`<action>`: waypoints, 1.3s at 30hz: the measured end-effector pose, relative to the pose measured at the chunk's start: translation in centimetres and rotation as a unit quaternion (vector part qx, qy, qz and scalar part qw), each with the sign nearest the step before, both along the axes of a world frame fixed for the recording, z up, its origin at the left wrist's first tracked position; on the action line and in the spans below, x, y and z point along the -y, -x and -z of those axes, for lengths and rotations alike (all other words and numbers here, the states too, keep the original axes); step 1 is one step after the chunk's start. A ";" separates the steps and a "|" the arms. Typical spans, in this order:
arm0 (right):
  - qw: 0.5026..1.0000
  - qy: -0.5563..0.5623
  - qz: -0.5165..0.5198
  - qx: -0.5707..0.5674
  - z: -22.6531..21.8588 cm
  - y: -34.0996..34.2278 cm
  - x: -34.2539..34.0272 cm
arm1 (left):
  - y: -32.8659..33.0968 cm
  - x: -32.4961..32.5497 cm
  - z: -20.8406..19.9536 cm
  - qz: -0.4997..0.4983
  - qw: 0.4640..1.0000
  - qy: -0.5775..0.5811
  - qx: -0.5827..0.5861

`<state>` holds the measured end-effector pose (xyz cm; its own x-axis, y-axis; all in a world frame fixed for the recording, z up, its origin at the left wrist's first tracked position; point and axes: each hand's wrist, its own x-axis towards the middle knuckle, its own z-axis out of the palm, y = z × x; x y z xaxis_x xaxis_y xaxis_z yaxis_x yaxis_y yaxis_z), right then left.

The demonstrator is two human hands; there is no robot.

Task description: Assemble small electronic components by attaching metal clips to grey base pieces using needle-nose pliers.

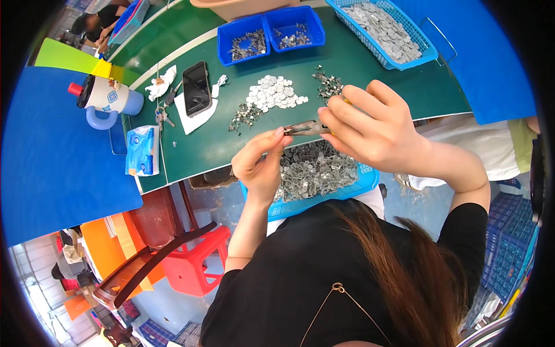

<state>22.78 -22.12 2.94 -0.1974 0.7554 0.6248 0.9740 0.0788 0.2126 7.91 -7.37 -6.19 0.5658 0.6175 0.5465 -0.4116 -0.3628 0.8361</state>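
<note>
My right hand [376, 124] is closed round the handles of a pair of pliers [306, 128], whose jaws point left above the table's near edge. My left hand [257, 159] pinches something tiny right at the jaw tips; my fingers mostly hide it. Beyond the hands, on the green table [231, 153], lie a pile of whitish flat pieces [272, 92] and two heaps of small metal bits, one on the left [245, 117] and one on the right [329, 85]. Below the pliers, a light-blue basket [286, 209] at my lap holds many shiny small parts.
Twin blue bins [267, 36] and a blue basket of silvery pieces [428, 55] stand at the back. To the left are a phone [197, 87], keys [163, 115], a tumbler [107, 95] and a tissue pack [143, 151]. A red stool [193, 266] stands lower left. Another person [104, 26] sits far left.
</note>
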 end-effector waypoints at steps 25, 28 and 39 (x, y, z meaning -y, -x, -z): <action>0.941 0.022 0.233 -0.246 10.8 -5.9 2.8 | 0.5 0.3 3.9 0.116 0.897 -0.077 -0.421; 0.905 0.000 0.333 -0.263 13.7 -7.4 2.8 | -1.9 -0.3 4.4 0.011 0.910 -0.243 -0.334; 0.936 -0.064 0.276 -0.208 12.9 -5.2 0.7 | -3.7 -0.7 4.7 -0.029 0.854 -0.451 -0.259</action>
